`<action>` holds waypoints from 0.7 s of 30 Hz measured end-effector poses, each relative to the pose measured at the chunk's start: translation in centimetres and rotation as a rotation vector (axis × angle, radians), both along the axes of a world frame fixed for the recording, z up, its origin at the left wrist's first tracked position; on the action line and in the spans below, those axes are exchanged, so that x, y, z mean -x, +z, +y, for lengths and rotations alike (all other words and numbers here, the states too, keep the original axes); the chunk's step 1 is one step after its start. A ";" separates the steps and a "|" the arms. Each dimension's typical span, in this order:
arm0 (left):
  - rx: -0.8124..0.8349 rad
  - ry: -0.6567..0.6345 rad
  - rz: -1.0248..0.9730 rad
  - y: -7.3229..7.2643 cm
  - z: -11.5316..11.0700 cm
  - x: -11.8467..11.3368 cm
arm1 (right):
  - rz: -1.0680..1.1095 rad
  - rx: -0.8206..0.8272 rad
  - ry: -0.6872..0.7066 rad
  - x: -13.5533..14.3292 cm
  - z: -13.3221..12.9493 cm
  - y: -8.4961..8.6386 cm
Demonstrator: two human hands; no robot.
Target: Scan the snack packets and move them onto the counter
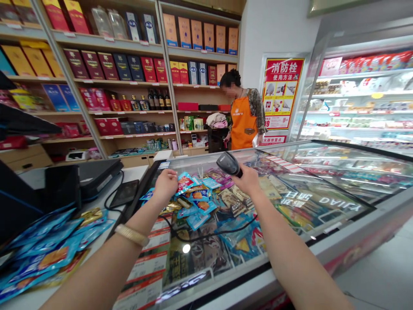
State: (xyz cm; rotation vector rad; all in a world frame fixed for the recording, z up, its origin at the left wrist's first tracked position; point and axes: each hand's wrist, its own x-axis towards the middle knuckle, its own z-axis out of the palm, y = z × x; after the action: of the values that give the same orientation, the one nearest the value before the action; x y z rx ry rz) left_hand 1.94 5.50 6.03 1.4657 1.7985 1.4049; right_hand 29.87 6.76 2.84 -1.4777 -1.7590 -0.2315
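At the near left, a loose pile of blue snack packets [48, 254] lies on the white counter, their print too small to read. To the right, the left hand [166, 185] has its fingers curled; a red-and-blue packet [185, 183] is just beside its fingertips, but I cannot tell if it is gripped. More blue packets [196, 200] lie on the freezer glass, between the hands. The right hand [247, 180] is closed around the handle of a black barcode scanner [228, 164]. The step appears to be scanning of packets; the next move likely calls for turning one barcode toward the scanner. Farther right, a red poster [284, 94] reads "消防栓 使用方法"; nearer, white letters on the glass, perhaps "DAILY", look reversed.
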 end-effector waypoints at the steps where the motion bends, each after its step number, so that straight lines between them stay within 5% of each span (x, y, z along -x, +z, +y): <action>1: -0.005 0.024 0.109 0.0 0.7 -0.6 | 0.004 0.011 -0.017 -0.1 0.1 -0.1; 6: -0.004 0.020 0.301 -0.8 2.7 -2.9 | 0.007 0.035 -0.005 0.1 0.2 -0.3; 13: -0.055 -0.046 0.415 -1.6 2.3 -3.2 | 0.019 0.008 0.044 0.4 0.1 -0.2; 17: -0.273 -0.092 0.442 -1.9 0.0 -1.4 | 0.004 -0.018 0.050 0.6 0.0 -0.4; 21: -0.422 -0.079 0.563 -2.0 -4.1 3.0 | -0.018 -0.044 0.038 0.8 0.1 -0.9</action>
State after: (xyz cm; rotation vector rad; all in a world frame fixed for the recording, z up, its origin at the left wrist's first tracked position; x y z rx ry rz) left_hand -1.06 1.38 4.01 2.3126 1.7790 1.4938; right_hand 29.06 6.85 1.98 -1.4141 -1.7835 -0.2633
